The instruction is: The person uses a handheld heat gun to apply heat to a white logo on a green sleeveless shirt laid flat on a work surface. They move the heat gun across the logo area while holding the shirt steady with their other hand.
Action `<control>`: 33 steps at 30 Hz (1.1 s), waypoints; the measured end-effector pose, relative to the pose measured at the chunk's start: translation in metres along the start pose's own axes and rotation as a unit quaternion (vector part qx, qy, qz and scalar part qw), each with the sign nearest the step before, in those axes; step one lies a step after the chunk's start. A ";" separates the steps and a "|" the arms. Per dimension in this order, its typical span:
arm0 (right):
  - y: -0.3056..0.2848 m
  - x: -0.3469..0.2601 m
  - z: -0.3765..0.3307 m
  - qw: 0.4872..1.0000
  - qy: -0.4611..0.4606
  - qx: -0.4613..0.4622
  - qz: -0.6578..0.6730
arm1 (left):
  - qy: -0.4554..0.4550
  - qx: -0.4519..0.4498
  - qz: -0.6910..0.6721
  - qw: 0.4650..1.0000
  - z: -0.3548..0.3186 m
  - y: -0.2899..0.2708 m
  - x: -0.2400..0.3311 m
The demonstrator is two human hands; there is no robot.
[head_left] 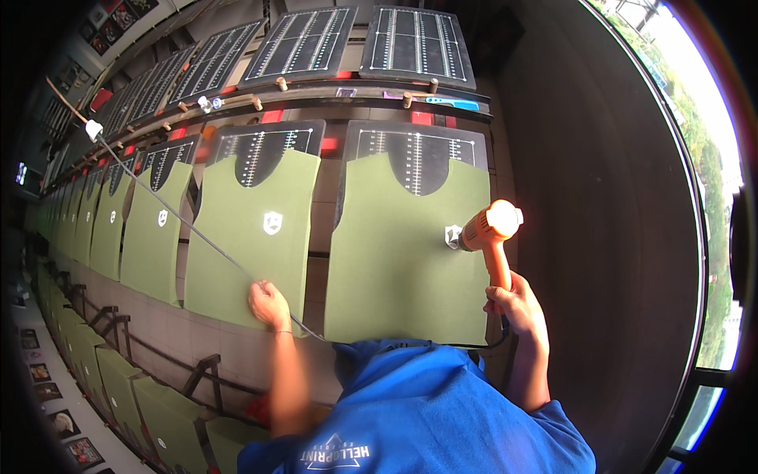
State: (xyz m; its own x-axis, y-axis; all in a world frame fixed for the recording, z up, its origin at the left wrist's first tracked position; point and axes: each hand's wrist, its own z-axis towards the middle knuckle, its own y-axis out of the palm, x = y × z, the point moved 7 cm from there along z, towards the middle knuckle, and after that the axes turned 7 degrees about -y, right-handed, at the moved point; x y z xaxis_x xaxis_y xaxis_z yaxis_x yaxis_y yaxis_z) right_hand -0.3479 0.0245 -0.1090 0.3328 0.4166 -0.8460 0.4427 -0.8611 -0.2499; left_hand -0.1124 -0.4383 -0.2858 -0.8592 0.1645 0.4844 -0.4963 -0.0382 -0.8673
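Flat black boards (366,144) wore green cloth shirts (395,268). The right hand (519,304) gripped an orange heat gun (491,229) — nose pointing left, at a white shield print (452,235) — and the left hand (270,306) held a thin grey cord (197,231).

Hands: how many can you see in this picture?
2. The left hand holds the grey cable; the right hand grips the orange heat gun over the rightmost green shirt piece. Any others could be hidden in the dark far end.
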 end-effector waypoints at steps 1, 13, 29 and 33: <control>-0.001 0.000 0.002 1.000 0.000 0.004 -0.001 | -0.002 -0.002 -0.001 1.000 0.000 0.000 0.000; -0.001 -0.010 0.027 1.000 -0.024 0.009 0.002 | 0.000 -0.006 0.012 1.000 0.001 0.001 -0.002; 0.019 -0.008 0.014 0.996 -0.020 0.044 0.074 | -0.025 -0.154 -0.304 0.940 0.029 -0.024 -0.083; 0.058 -0.008 0.005 0.998 -0.002 -0.017 0.059 | -0.060 -0.184 -0.273 0.942 0.054 -0.055 -0.131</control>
State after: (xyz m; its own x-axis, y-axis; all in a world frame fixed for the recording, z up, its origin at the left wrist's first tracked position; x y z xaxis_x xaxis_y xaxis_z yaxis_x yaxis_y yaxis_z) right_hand -0.3285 -0.0300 -0.1193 0.3805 0.3105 -0.8711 0.4282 -0.8941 -0.1317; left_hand 0.0209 -0.5112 -0.2958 -0.5069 -0.0534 0.8604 -0.8113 0.3668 -0.4552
